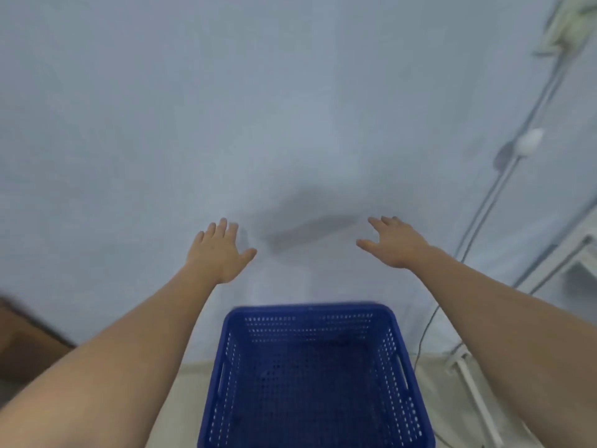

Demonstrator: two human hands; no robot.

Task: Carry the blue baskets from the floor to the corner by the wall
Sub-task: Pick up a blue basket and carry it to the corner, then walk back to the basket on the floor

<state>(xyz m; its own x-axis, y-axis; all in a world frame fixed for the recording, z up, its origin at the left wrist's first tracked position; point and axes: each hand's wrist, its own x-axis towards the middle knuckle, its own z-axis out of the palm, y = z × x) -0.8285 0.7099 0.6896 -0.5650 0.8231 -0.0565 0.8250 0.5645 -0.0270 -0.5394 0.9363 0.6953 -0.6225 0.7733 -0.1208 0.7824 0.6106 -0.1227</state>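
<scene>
A blue perforated plastic basket stands on the pale floor right against the light blue wall, at the bottom middle of the view. It is empty inside. My left hand is stretched out above and to the left of the basket, fingers straight and spread, holding nothing. My right hand reaches forward above and to the right of it, also with straight fingers and empty. Both hands are clear of the basket and hover in front of the wall.
The light blue wall fills most of the view. Thin cables and a white fitting run down it at the right. A white frame stands at the right edge, a brown object at the left edge.
</scene>
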